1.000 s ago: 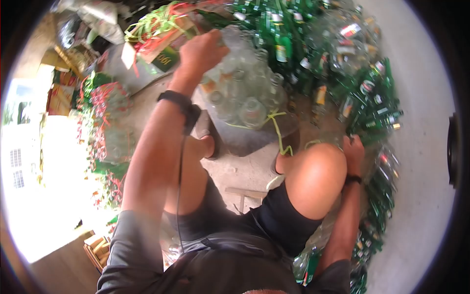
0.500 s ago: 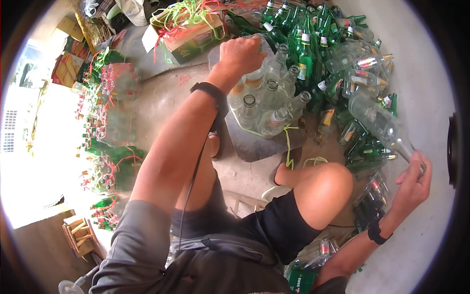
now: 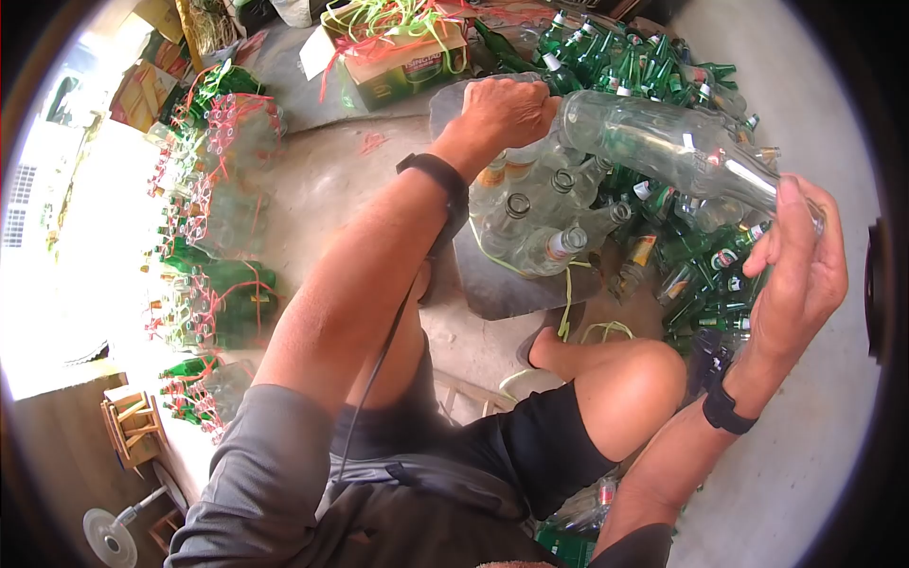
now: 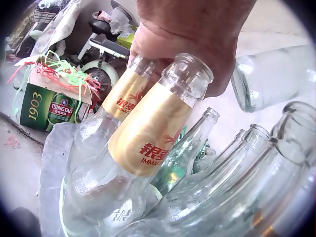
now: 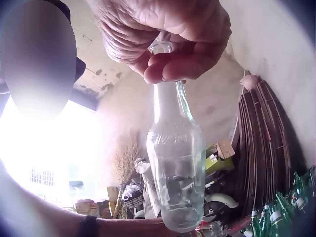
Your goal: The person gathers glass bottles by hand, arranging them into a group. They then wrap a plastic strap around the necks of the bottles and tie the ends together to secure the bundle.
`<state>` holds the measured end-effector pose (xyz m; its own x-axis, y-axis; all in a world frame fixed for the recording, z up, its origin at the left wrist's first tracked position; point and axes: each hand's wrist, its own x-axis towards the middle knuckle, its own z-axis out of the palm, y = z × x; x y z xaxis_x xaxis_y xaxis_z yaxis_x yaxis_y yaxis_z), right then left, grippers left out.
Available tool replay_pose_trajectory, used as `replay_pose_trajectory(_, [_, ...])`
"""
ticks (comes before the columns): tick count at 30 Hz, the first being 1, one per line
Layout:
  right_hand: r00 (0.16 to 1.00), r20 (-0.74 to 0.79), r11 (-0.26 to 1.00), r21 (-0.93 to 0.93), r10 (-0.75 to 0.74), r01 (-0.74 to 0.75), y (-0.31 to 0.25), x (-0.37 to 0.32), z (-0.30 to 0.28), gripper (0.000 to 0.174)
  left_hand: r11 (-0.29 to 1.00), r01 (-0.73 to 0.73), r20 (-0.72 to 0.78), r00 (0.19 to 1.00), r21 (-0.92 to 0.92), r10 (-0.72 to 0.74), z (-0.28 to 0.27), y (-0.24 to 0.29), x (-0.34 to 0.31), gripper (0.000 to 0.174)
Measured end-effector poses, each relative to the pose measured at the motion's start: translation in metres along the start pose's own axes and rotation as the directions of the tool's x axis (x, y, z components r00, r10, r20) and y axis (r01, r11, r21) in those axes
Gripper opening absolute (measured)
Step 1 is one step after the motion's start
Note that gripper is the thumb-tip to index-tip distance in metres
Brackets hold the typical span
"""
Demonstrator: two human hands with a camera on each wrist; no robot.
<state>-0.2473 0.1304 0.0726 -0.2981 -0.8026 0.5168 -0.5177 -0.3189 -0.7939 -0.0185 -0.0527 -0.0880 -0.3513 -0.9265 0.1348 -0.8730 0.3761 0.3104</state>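
Note:
My right hand (image 3: 800,265) grips a clear glass bottle (image 3: 653,142) by its neck, fingers curled round it. The bottle lies nearly level in the air, its base pointing at my left hand (image 3: 502,114). Upright clear bottles (image 3: 516,222) stand packed together on a grey slab (image 3: 492,289), with a yellow-green strap (image 3: 568,293) round their lower part. At the far side of this cluster, my left hand holds a bottle by the neck, its fingers partly hidden behind two gold-labelled bottles (image 4: 148,128) in the left wrist view.
A heap of green bottles (image 3: 615,71) and clear ones lies at right against the wall (image 3: 805,123). A carton (image 3: 402,76) full of red and green straps stands beyond the slab. Tied bottle bundles (image 3: 237,218) line the left side. My bent knee (image 3: 634,379) is close to the slab.
My right hand has come up from the heap with a clear bottle and brought it leftward over the cluster. My left hand stays at the far side of the cluster.

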Motion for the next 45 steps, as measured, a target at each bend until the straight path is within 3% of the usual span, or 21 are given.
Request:
replay_pose_trajectory(26, [0.996, 0.051, 0.997, -0.024, 0.077, -0.076, 0.024, -0.006, 0.035, 0.011, 0.998, 0.008, 0.103, 0.995, -0.068, -0.001, -0.009, -0.004, 0.0, 0.046])
replay_pose_trajectory(45, [0.939, 0.339, 0.995, -0.099, 0.052, -0.019, 0.037, 0.028, 0.082, 0.021, 0.998, 0.019, 0.118, 0.993, -0.059, -0.012, -0.007, -0.003, 0.002, 0.049])
